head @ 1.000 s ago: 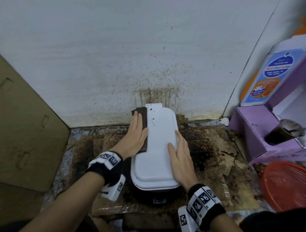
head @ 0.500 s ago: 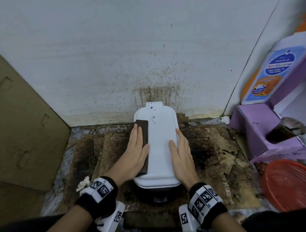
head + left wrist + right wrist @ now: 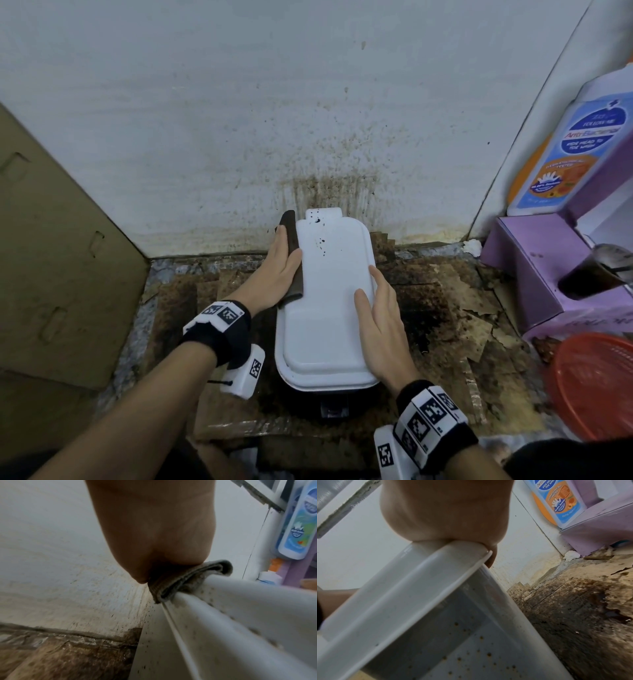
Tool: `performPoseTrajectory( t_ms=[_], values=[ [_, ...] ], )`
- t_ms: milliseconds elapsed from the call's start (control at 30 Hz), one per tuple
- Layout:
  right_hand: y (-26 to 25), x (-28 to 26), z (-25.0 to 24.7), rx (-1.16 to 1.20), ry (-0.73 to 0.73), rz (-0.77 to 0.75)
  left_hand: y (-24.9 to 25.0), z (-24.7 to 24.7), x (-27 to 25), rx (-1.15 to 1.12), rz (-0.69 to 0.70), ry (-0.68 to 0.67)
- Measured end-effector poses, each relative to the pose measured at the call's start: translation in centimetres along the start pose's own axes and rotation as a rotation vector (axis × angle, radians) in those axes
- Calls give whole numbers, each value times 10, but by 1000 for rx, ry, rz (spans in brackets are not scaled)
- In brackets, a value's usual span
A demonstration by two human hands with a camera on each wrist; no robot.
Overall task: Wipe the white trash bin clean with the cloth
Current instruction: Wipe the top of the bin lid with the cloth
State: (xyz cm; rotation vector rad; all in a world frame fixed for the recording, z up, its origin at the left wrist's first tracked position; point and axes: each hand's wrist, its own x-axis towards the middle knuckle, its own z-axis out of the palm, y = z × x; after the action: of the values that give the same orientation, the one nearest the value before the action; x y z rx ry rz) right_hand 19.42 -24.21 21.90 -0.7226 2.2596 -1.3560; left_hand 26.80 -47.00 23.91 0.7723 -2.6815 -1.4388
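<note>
The white trash bin (image 3: 325, 308) stands on the floor against the wall, its lid closed and dotted with dark specks near the far end. My left hand (image 3: 282, 263) lies flat and presses a folded brown cloth (image 3: 293, 253) onto the lid's left edge, near the wall. In the left wrist view the cloth (image 3: 181, 582) is squeezed between my palm (image 3: 154, 534) and the lid rim (image 3: 240, 615). On the lid's right edge rests my right hand (image 3: 376, 308), fingers straight. The right wrist view shows the bin's side (image 3: 453, 649) speckled brown under the rim (image 3: 419, 581).
The floor (image 3: 445, 325) around the bin is dirty with brown, peeling patches, and the wall (image 3: 329, 185) behind is stained. A cardboard sheet (image 3: 61, 257) leans at the left. At the right are a purple box (image 3: 534, 274), a soap bottle (image 3: 575, 157), a dark cup (image 3: 596, 274) and a red basket (image 3: 596, 383).
My left hand slid the cloth along the lid's left edge toward me, then back toward the wall. The right hand stayed on the lid's right side.
</note>
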Motion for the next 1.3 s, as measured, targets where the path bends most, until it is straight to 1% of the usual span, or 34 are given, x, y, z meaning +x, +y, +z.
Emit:
performPoseTrajectory(
  t_ms=[100,267,333,400,433,500,567,633,733,800,933,1033,1167,1233,1300],
  values=[
    [0,-1,-1,5,0,0,3,9,-21,-22,-31,-3],
    [-1,-2,-1,-2,4,-1,4,32,-71,-40,-26,8],
    [-1,-3,-1,-7,6,-1,2,43,-89,-17,2,25],
    [-2,-4,-1,-13,7,-1,-1,51,-100,55,50,35],
    [-2,-4,-2,-14,6,-1,-2,52,-102,129,72,37],
    [-1,-4,-1,-11,7,-3,-1,51,-101,356,152,53],
    [0,-3,-1,-9,9,-4,3,49,-97,554,243,48],
    [0,-2,0,-5,14,-4,7,46,-91,642,279,14],
    [0,-1,1,-7,20,-7,8,39,-80,732,297,-15],
    [0,0,1,-11,19,-2,11,35,-66,745,294,-37],
    [-1,1,1,-16,3,7,15,21,-8,821,261,-58],
    [-3,-1,0,-22,-6,0,19,4,39,803,181,-70],
    [-5,-1,-1,-26,-10,0,37,-12,70,605,60,-133],
    [-4,-1,-1,-21,-19,3,40,-14,73,592,54,-123],
    [-4,0,-2,-24,-27,9,35,-12,70,600,87,-89]
  ],
)
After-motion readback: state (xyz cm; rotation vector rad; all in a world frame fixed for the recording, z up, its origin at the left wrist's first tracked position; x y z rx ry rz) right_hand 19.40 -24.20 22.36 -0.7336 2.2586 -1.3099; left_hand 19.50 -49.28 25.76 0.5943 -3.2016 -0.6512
